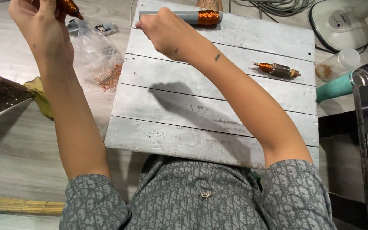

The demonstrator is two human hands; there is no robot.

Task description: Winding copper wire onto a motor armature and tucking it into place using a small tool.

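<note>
Copper-wound armature (70, 7) sits pinched in the raised left hand (39, 21), while the right hand (165, 32), forearm outstretched, grips the grey spool (192, 17) at the plank board's (201, 110) far edge.

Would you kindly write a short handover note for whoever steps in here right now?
Left hand: raised, closed on a copper-wound piece.
Right hand: fingers pinched beside the grey spool of copper wire on the white plank board; any strand between the hands is too fine to see.
Another wound armature lies on the board's right side.
Loose copper wire scraps lie on a plastic bag, left of the board.
</note>
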